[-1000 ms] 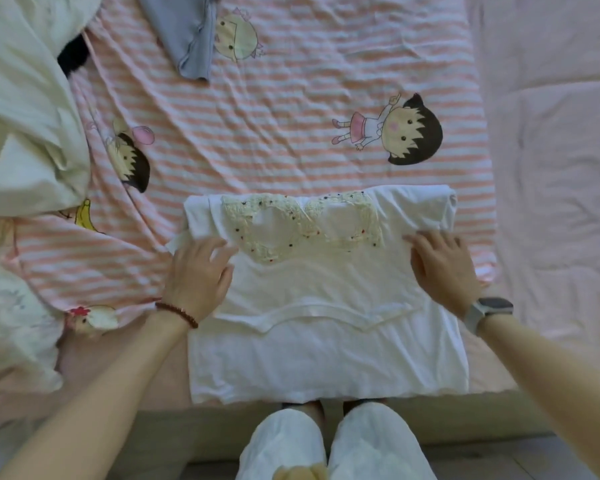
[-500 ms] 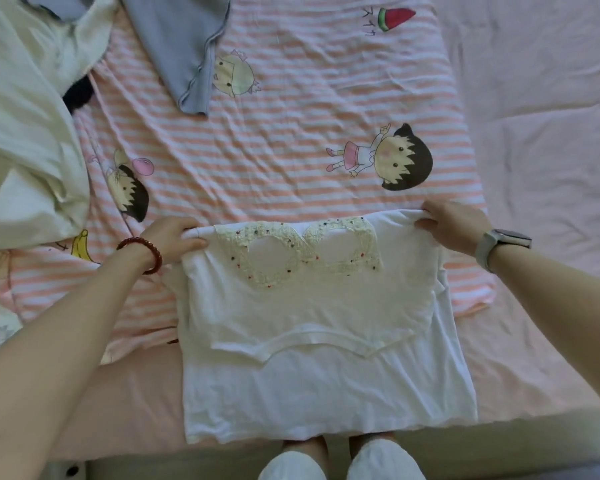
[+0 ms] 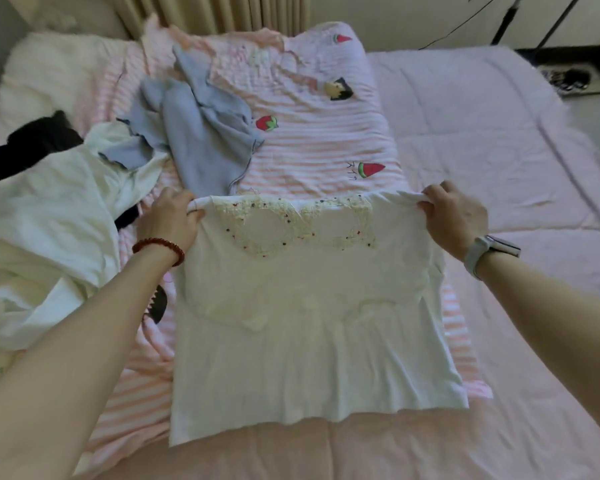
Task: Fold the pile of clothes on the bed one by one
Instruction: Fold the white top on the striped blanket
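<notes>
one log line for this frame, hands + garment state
step: folding white top | left hand: grips far left corner | right hand: grips far right corner | near hem on bed | blue garment: unfolded behind

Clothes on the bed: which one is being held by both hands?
The white top with the lace trim: left hand and right hand grip its far corners. The blue garment lies untouched.

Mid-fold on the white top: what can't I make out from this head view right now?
- White top: its underside and sleeves, hidden by its own front layer.
- Left hand and right hand: fingertips, tucked under the top's far edge.
- Black garment: mostly covered by the cream cloth.
- Blue garment: type unclear, crumpled.
</notes>
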Motion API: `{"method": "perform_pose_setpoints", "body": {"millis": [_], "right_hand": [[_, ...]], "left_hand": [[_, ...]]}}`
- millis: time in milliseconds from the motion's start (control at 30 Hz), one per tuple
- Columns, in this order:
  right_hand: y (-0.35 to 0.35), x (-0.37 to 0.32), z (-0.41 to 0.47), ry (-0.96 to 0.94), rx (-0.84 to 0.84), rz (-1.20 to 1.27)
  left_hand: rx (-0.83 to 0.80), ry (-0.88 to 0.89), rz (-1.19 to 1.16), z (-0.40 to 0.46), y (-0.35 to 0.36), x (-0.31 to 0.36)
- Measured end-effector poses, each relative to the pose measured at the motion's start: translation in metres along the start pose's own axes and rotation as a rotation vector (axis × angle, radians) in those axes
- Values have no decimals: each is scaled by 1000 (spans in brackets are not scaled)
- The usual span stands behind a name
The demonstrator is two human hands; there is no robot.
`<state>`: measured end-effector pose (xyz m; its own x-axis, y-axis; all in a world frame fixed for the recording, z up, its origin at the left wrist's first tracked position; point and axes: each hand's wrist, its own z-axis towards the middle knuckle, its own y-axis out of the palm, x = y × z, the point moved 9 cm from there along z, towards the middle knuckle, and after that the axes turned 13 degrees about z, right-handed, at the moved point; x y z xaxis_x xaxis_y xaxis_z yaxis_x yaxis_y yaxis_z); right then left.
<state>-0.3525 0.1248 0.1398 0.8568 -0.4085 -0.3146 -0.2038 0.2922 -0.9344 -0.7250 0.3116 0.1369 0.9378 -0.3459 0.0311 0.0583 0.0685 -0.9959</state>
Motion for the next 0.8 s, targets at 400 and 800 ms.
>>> {"method": "perform_pose_setpoints", "body": {"millis": [400,800], "right_hand": [[67,29,-197,-308,-125,70],[144,76,-291,141,-717,-318]], "left_hand": [[134,421,0,-210,81,-15],[-478,70,65,-284,172,-52]]}}
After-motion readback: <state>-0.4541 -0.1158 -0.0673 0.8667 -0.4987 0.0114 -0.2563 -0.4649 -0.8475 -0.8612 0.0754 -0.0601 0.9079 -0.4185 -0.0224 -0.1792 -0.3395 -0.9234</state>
